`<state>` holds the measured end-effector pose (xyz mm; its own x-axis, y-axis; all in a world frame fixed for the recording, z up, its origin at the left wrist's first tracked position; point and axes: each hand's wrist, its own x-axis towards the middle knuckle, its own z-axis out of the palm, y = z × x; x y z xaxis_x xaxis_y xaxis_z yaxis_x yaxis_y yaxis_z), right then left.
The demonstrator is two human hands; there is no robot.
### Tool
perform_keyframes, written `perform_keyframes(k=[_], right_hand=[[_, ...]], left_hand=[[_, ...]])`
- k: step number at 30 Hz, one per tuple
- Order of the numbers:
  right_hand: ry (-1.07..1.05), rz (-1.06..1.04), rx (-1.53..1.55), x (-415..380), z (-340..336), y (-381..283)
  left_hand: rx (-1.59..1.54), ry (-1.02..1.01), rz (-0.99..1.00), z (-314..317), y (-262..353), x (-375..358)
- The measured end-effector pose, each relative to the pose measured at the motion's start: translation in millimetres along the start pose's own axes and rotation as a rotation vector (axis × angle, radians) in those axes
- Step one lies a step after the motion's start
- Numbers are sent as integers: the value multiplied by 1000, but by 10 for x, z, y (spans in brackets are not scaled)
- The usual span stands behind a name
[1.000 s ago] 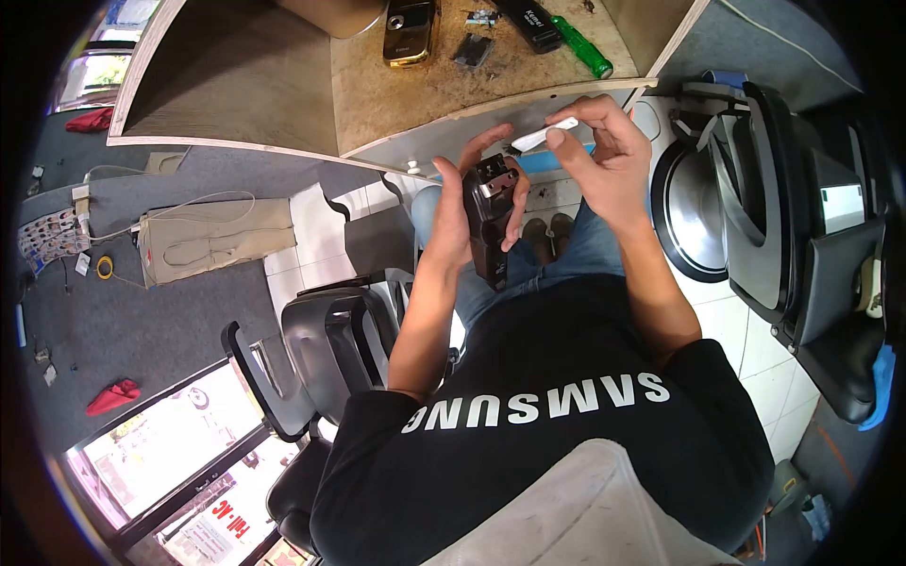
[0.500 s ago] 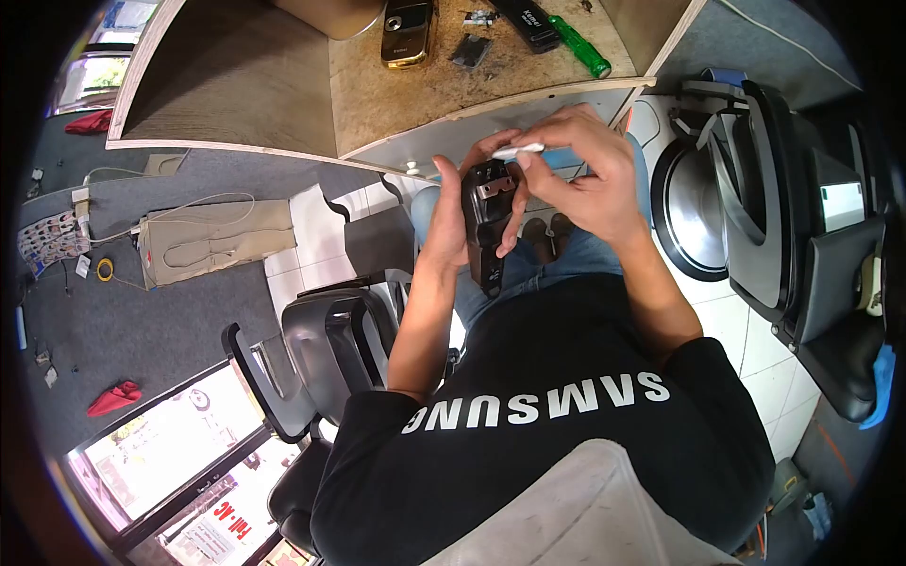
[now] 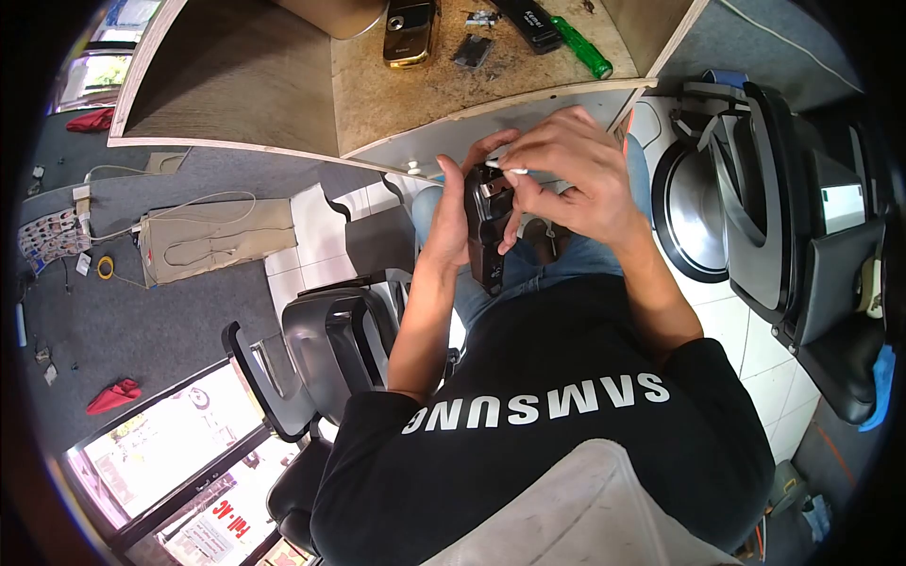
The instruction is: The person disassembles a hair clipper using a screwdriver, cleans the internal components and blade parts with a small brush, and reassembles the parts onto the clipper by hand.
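My left hand (image 3: pixel 451 222) is wrapped round a black hair clipper (image 3: pixel 487 231), holding it upright above my lap. A metal part shows at the clipper's upper end, and the blade is hard to make out. My right hand (image 3: pixel 580 174) pinches a slim white stick-like piece (image 3: pixel 512 169) between thumb and fingers. The tip of that piece lies against or just over the clipper's top; contact cannot be made out exactly. Some left fingers are hidden behind the clipper.
On the wooden shelf (image 3: pixel 396 118) ahead lie a gold-and-black device (image 3: pixel 410 33), a black cover piece (image 3: pixel 527 24), a green-handled screwdriver (image 3: pixel 582 47) and a small dark square piece (image 3: pixel 472 51). Black salon chairs stand at left (image 3: pixel 330 330) and right (image 3: pixel 769 198).
My right hand has shifted slightly down and left, bringing the white piece from above the clipper onto or close to its top end. The left hand and clipper stay nearly still.
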<state>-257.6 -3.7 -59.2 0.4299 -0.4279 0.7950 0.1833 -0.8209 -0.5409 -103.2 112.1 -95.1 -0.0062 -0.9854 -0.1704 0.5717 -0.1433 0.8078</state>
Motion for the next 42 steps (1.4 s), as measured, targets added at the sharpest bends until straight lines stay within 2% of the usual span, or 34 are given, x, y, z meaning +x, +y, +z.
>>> perform_keyframes(k=[7, 10, 13, 16, 17, 20, 23, 26, 29, 33, 36, 39, 42], right_hand=[[-2, 27, -70, -5, -15, 49], [-2, 54, 49, 11, 3, -14], [-8, 150, -28, -4, -52, 8], [161, 276, 13, -29, -55, 15], [206, 378, 110, -64, -51, -9], [141, 261, 222, -78, -89, -30], [-74, 180, 143, -46, -97, -46], [67, 307, -67, -132, -72, 17], [141, 291, 19, -133, -54, 6], [8, 26, 82, -77, 28, 3], [-2, -54, -60, -125, 53, 67], [7, 12, -120, -182, 71, 132], [39, -49, -44, -154, 142, 90]], left_hand=[[-26, -29, -5, -38, -41, 21], [-30, -60, -20, -103, -74, 23], [-46, -44, -11, -55, -58, 20], [-107, -30, 13, 7, -18, 40], [-140, -40, 16, 3, -15, 51], [-185, -1, -1, 29, 15, 49], [-240, 26, -31, 54, 45, 64], [-341, -7, -17, -4, 16, 89], [-419, 8, -5, -36, 17, 88], [-404, 73, -53, -33, 3, 66], [-425, 150, -71, -20, -12, 60], [-399, 236, -61, 14, 47, 28], [-425, 286, -73, 93, 81, 27]])
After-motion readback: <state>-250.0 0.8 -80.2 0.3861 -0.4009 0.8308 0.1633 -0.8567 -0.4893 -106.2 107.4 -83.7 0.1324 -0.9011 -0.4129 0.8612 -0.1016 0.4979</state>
